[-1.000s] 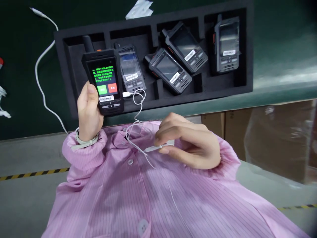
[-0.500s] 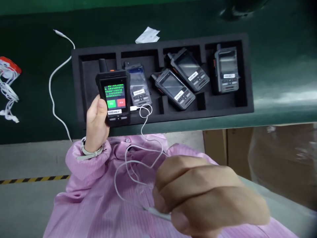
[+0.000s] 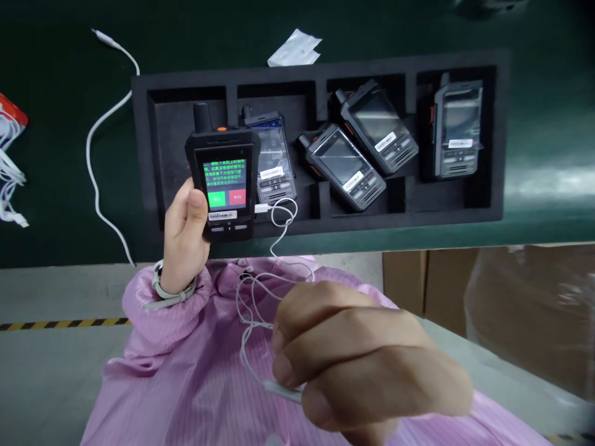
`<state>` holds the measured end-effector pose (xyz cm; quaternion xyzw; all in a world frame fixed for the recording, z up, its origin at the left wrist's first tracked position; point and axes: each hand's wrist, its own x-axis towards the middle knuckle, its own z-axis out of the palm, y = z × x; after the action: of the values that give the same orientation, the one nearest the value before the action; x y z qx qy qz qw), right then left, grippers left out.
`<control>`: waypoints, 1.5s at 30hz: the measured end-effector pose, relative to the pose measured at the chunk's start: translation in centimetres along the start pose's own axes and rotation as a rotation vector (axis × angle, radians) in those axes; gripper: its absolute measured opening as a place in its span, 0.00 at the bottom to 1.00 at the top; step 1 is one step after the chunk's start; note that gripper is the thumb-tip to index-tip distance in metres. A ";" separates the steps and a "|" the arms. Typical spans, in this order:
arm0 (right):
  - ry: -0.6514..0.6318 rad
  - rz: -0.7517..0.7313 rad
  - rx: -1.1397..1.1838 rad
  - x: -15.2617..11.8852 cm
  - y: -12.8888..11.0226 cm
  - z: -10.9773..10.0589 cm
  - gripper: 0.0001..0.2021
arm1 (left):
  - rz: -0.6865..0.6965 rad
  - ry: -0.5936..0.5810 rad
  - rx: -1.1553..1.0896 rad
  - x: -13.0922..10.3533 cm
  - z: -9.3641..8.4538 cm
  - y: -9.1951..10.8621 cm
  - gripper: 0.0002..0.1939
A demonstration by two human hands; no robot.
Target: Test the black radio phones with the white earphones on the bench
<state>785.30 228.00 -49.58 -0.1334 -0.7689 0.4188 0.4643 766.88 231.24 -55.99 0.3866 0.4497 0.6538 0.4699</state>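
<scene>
My left hand [image 3: 186,241] is closed around a black handheld radio [image 3: 225,139], its thumb on the front edge beside the lit screen. Green text and a green and a red button show on that screen. A white plug sits in the radio's right side, and from it the white earphone cable [image 3: 246,356] loops down in front of the pink smock. Close to the camera, my right hand [image 3: 367,353] is closed, pinching a thicker white piece of this cable; the fingers hide the rest. Behind the held radio, another radio [image 3: 274,161] lies in the black foam tray [image 3: 418,220].
Several more radios, including one at the far right [image 3: 458,127], lie in the tray's compartments. A loose white cable [image 3: 93,161] and a bundled white cable [image 3: 12,161] lie left on the green table [image 3: 56,80]. A plastic scrap [image 3: 295,48] lies behind the tray. Cardboard boxes [image 3: 449,291] stand below right.
My right hand has shifted slightly left with the cable, whose loops hang closer together. The radio stays in my left hand, screen still lit. The camera view has shifted a little.
</scene>
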 end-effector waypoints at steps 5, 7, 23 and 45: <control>0.172 -0.006 0.130 0.9 0.1 -0.1 0.11 | 0.043 -0.029 0.070 0.0 -0.5 -0.3 0.16; 0.149 0.008 0.085 0.9 0.1 -0.2 0.11 | 0.068 -0.035 0.108 0.0 -0.6 -0.3 0.17; -0.015 0.234 -0.211 1.1 3.2 -0.6 0.07 | -0.018 -0.010 0.154 -0.5 -0.5 0.0 0.20; 0.027 0.288 -0.264 1.3 2.8 -1.1 0.05 | -0.042 -0.011 0.151 -0.4 -0.4 0.2 0.23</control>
<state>785.00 231.01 -50.71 -0.3076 -0.7838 0.3746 0.3883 766.52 230.76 -55.99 0.4149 0.5033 0.6058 0.4555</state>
